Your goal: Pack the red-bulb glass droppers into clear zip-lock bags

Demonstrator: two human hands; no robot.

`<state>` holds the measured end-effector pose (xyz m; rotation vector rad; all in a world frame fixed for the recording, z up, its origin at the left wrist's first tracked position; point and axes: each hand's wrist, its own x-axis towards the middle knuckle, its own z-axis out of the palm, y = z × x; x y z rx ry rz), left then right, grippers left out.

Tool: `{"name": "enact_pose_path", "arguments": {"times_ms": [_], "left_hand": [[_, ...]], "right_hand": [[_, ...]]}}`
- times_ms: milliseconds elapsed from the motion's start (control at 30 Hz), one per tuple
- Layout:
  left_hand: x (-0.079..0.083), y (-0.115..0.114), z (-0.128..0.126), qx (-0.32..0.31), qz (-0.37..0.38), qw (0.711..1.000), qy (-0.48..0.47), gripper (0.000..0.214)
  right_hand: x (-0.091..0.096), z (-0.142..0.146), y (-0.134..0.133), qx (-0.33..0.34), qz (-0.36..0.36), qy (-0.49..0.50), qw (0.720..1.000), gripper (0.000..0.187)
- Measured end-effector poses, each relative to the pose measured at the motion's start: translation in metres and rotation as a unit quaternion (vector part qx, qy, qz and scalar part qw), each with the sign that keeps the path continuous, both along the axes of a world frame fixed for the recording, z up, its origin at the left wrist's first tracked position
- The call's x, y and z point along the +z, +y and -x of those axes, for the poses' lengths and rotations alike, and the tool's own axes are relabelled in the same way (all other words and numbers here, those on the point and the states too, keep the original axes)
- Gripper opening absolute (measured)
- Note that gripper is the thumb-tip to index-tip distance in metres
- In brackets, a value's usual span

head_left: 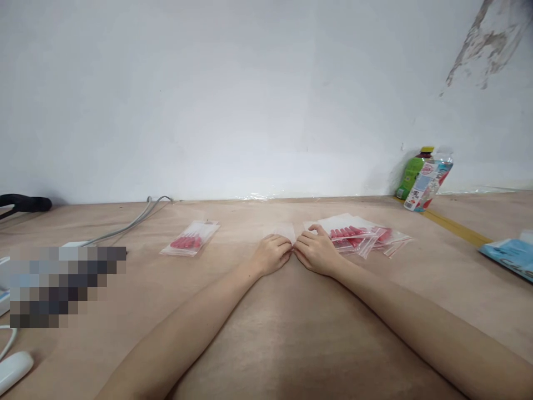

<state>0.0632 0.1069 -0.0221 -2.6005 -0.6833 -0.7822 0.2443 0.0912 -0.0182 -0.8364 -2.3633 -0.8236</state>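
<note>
In the middle of the table, my left hand (272,254) and my right hand (317,250) meet, fingers bent and pinched together. Between them they grip the near edge of a clear plastic bag (284,229), which lies flat and is partly hidden by my fingers. Just right of my right hand is a pile of clear zip bags (361,233) with red pieces inside; what the pieces are is too small to tell. Another zip bag (189,238) with red pieces lies apart to the left.
Two bottles (425,180) lean against the wall at the back right. A blue packet (510,256) lies at the right edge. On the left are a grey cable (137,219), a black object (27,204), a blurred-out patch and a white rounded object (15,369).
</note>
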Motion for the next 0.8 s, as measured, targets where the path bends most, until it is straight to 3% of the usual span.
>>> {"name": "enact_pose_path", "arguments": {"times_ms": [400,800], "left_hand": [[0.006,-0.001,0.004,-0.003,-0.037,0.999,0.023,0.015],[0.015,-0.016,0.054,0.030,-0.022,0.999,0.013,0.019]], "right_hand": [[0.000,0.000,-0.003,0.003,0.000,0.009,1.000,0.021],[0.001,-0.005,-0.003,-0.015,0.025,0.037,0.999,0.020]]}}
